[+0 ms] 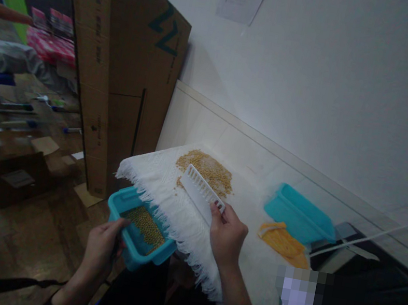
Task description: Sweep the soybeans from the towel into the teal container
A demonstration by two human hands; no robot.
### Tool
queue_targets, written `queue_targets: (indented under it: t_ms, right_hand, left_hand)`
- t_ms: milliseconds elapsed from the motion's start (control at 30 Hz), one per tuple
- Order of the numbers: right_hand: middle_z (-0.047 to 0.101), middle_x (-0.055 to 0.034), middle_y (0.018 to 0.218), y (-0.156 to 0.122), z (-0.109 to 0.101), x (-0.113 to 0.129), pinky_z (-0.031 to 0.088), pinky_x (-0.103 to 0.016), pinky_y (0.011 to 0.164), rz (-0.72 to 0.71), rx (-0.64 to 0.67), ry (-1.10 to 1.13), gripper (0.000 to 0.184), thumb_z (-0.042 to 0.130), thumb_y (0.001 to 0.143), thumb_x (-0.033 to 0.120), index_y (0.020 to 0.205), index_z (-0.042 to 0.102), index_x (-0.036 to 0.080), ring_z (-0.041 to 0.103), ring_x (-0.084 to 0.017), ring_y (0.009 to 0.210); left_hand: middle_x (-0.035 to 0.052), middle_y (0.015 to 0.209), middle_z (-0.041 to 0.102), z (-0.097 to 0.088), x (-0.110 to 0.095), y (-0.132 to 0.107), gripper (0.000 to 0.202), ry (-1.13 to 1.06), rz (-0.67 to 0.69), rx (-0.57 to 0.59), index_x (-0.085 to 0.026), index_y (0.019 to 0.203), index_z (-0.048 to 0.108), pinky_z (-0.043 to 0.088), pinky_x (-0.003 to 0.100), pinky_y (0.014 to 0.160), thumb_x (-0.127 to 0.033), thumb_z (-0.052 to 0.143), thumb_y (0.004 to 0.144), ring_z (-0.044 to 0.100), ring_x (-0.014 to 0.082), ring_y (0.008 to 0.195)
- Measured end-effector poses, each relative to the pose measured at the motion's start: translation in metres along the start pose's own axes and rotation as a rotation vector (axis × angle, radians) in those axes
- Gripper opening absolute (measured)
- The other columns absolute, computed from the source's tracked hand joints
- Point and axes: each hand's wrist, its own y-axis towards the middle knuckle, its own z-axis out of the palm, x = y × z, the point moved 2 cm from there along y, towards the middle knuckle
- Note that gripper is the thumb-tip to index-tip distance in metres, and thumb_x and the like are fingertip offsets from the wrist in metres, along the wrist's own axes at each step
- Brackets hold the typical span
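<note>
My left hand (pixel 103 246) grips the near left rim of a teal plastic basket (pixel 136 257), held just below the table's front edge. Small greenish-yellow beans (pixel 146 224) cover part of its bottom. In my right hand (pixel 228 234) is a white slotted plastic strip (pixel 198 196), held at its right end and tilted over the table. Behind the strip, a spread pile of yellow beans (pixel 211 169) lies on a white fringed cloth (pixel 150 166). The cloth's fringe hangs over the basket's far side.
A tall cardboard box (pixel 137 56) stands left of the table, near the wall (pixel 319 78). To the right are another teal basket (pixel 296 211), an orange cloth-like item (pixel 285 243) and a white cable (pixel 379 236). A person's arm (pixel 3 10) shows at far left.
</note>
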Motion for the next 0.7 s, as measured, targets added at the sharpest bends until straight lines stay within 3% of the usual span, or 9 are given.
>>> queue_targets:
  t_ms: [700]
  right_hand:
    - [0.07, -0.005, 0.064, 0.008, 0.013, 0.002, 0.041, -0.02, 0.053, -0.07, 0.039, -0.09, 0.032, 0.049, 0.089, 0.038, 0.084, 0.07, 0.014, 0.062, -0.014, 0.054]
  left_hand:
    - [-0.0077, 0.026, 0.041, -0.003, 0.003, 0.004, 0.036, 0.005, 0.004, 0.0, -0.021, 0.04, 0.047, 0.02, 0.021, 0.027, -0.04, 0.065, 0.064, 0.032, 0.008, 0.022]
